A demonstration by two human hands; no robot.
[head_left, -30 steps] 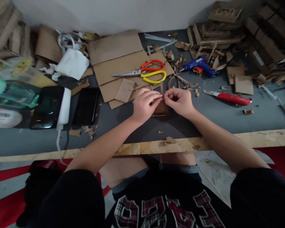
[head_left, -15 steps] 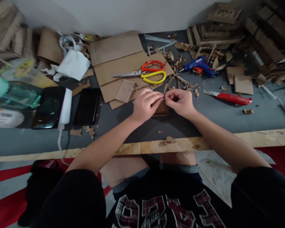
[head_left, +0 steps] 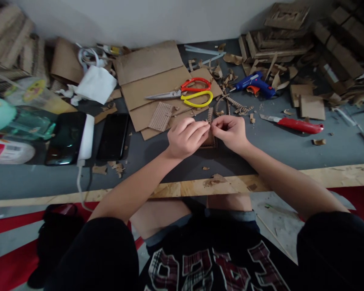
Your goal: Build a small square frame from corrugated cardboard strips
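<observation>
Now my left hand (head_left: 186, 137) and right hand (head_left: 230, 131) pinch a thin corrugated cardboard strip (head_left: 210, 115) onto the small brown cardboard panel (head_left: 210, 141) mid-surface, near the front edge; edging looks unfinished.

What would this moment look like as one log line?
left hand: pinching small brown corrugated cardboard piece | right hand: pinching same piece | nearby: red-and-yellow scissors, grey table

Left hand (head_left: 186, 137) and right hand (head_left: 230, 131) fingertips pinched together, forearms converging, knuckles up
</observation>
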